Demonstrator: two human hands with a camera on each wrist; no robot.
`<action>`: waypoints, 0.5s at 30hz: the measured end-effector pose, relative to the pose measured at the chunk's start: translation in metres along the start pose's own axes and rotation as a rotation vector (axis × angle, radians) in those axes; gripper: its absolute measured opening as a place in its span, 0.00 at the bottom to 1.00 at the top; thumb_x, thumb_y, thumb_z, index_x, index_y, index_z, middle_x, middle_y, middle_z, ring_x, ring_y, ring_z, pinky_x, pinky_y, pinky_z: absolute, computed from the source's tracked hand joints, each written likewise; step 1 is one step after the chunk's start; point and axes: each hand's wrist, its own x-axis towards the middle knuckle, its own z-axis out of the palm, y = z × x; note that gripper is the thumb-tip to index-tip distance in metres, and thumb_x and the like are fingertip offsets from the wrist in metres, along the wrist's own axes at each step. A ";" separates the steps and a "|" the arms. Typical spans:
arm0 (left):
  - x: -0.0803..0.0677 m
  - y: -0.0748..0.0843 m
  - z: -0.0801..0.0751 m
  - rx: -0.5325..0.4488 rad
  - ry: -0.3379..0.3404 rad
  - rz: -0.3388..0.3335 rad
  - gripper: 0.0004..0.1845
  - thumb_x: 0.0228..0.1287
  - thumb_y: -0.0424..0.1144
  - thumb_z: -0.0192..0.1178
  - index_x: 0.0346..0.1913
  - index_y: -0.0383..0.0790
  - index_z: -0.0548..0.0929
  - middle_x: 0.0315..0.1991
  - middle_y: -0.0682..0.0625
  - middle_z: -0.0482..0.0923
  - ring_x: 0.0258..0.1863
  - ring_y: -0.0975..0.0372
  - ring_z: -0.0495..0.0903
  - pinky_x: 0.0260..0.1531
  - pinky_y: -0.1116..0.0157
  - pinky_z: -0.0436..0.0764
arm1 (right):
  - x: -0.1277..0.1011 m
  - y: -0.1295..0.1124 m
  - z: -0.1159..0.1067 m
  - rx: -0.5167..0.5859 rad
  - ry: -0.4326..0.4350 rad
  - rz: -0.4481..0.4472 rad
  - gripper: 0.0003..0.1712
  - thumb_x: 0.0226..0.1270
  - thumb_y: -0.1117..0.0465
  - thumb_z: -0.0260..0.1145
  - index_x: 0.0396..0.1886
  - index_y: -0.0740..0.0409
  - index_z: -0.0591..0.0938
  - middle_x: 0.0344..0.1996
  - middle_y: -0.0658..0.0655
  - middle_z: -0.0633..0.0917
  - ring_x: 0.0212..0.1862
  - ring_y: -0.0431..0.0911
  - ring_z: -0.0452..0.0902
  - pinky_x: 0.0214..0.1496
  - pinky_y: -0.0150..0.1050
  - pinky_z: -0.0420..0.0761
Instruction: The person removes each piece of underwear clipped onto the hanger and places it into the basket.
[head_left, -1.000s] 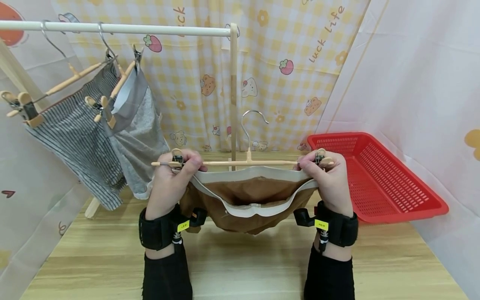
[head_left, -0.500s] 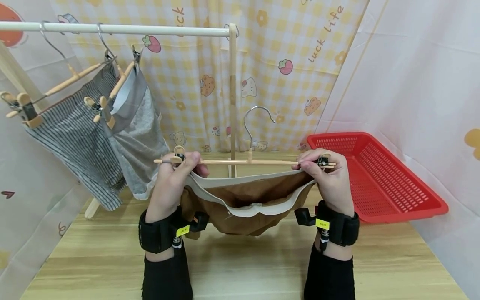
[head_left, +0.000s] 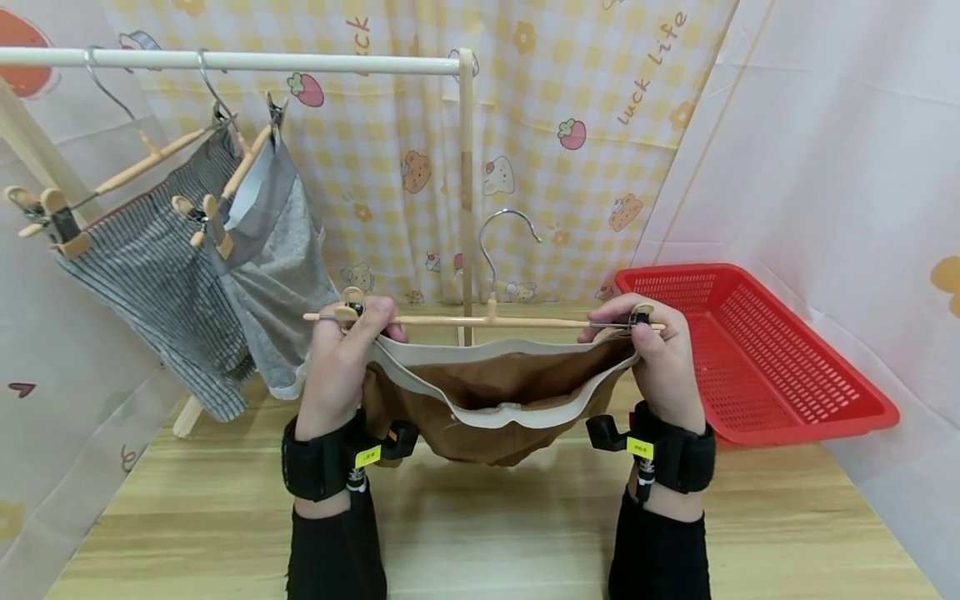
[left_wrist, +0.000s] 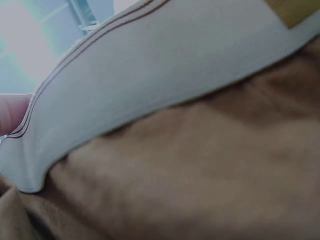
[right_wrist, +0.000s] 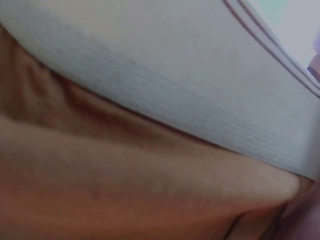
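A pair of brown shorts point(head_left: 465, 379) hangs below a clip hanger point(head_left: 450, 321), its white waistband point(head_left: 517, 417) stretched and gaping toward me. My left hand point(head_left: 335, 367) grips the waistband's left corner together with the hanger beside the left clip point(head_left: 352, 302). At the other end my right hand point(head_left: 670, 358) pinches the right clip point(head_left: 641, 314), thumb in front and fingers behind, at the waistband corner. Whether either clip bites the cloth cannot be seen. The wrist views are filled by the waistband point(left_wrist: 150, 65) and brown cloth point(right_wrist: 125, 170); a left fingertip point(left_wrist: 12, 112) shows.
On the left, a rack with a white rail point(head_left: 300, 60) carries striped shorts point(head_left: 172, 275) and grey shorts point(head_left: 281, 267) on clip hangers. A red basket point(head_left: 795, 425) stands at the right on the wooden table point(head_left: 487, 533). The rack's post point(head_left: 467, 192) rises behind the hanger.
My right thumb has moved outward from the hanger bar and waistband onto the right clip. The hanger's hook swung right, then back left. My left hand keeps its grip, slightly higher.
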 end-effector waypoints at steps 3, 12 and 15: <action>0.001 -0.002 0.000 0.011 -0.009 0.011 0.16 0.67 0.29 0.56 0.20 0.40 0.83 0.20 0.51 0.79 0.30 0.57 0.77 0.43 0.63 0.72 | 0.000 0.000 -0.001 0.012 -0.005 -0.024 0.25 0.69 0.49 0.67 0.40 0.71 0.85 0.30 0.60 0.87 0.33 0.48 0.86 0.34 0.36 0.83; 0.001 -0.005 0.001 0.028 -0.048 0.063 0.15 0.66 0.29 0.55 0.20 0.38 0.83 0.21 0.49 0.78 0.29 0.57 0.76 0.40 0.63 0.73 | -0.002 -0.001 0.000 -0.008 0.056 -0.026 0.25 0.71 0.49 0.65 0.38 0.71 0.85 0.28 0.61 0.87 0.31 0.48 0.86 0.33 0.36 0.83; 0.002 -0.006 0.002 0.026 -0.061 0.075 0.15 0.66 0.30 0.55 0.21 0.38 0.82 0.21 0.49 0.78 0.29 0.56 0.77 0.40 0.62 0.73 | -0.001 -0.002 0.002 -0.033 0.099 -0.021 0.25 0.71 0.49 0.64 0.37 0.71 0.86 0.28 0.61 0.88 0.29 0.48 0.86 0.32 0.36 0.83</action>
